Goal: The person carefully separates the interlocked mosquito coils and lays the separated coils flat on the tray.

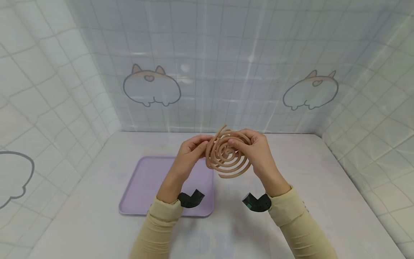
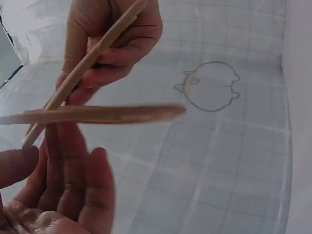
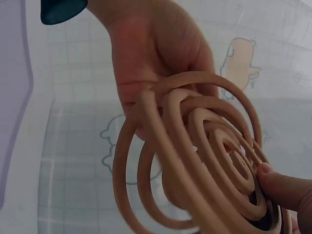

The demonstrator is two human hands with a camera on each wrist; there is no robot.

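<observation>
Two tan mosquito coils [image 1: 230, 169] are held in the air at the centre of the head view, their spirals crossing at an angle. My left hand [image 1: 192, 153] pinches one coil at its left rim between thumb and fingers. From the right side, my right hand [image 1: 258, 151] grips the other, its thumb on the spiral's face. In the left wrist view the coils [image 2: 78, 73] appear nearly edge-on and cross near the left fingers [image 2: 73, 180]. The right wrist view shows the rings [image 3: 175, 161] tilted and overlapping. Some fingertips behind the coils are hidden.
A shallow lilac tray [image 1: 129, 201] lies on the white table [image 1: 291, 172], left of centre and below the left forearm. Tile-patterned sheets [image 1: 220, 72] with cartoon animal outlines enclose the table at the back and both sides.
</observation>
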